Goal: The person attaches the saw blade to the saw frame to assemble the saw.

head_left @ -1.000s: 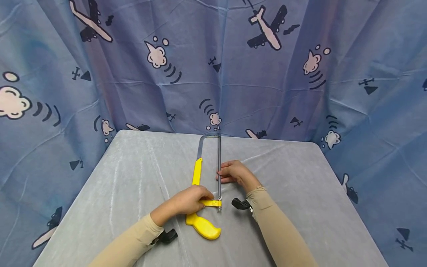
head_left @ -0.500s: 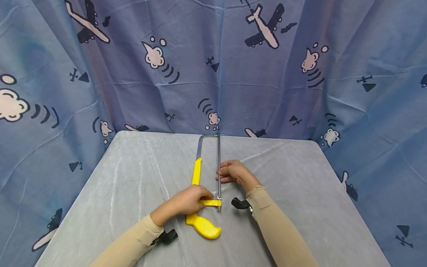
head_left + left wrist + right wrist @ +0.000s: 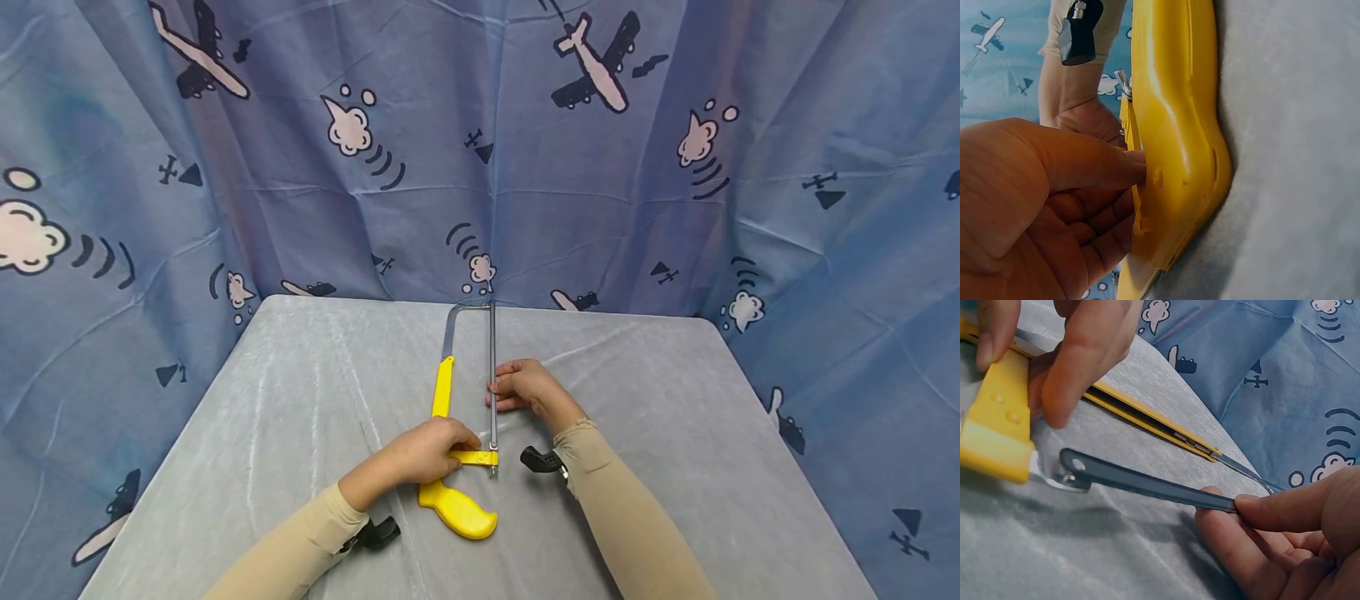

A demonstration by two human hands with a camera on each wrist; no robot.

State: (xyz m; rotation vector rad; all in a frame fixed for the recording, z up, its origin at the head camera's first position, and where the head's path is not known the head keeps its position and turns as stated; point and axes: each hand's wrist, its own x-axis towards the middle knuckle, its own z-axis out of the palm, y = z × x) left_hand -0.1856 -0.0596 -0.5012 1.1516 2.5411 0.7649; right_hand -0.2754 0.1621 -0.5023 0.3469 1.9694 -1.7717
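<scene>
Right now I see my right hand (image 3: 525, 386) with its grip closed on the saw blade (image 3: 492, 375), thumb and forefinger pinching the thin dark strip about midway along its length; the right wrist view shows that pinch (image 3: 1254, 503) plainly. My left hand (image 3: 427, 450) has its grip closed on the yellow crosspiece of the hacksaw (image 3: 450, 467), fingers curled over it just above the handle, with the thumb pressed to the handle's side in the left wrist view (image 3: 1085, 169). The blade's near end, with its small hole, sits at the metal pin below the yellow crosspiece (image 3: 997, 434).

The hacksaw lies flat near the middle of the desk (image 3: 675, 433), handle toward me, its metal frame reaching to the far edge. A grey cloth covers the desk. Behind it hangs a blue curtain (image 3: 787, 125) printed with aeroplanes and puffy clouds. I can read no brand, label or writing on the saw or anywhere else.
</scene>
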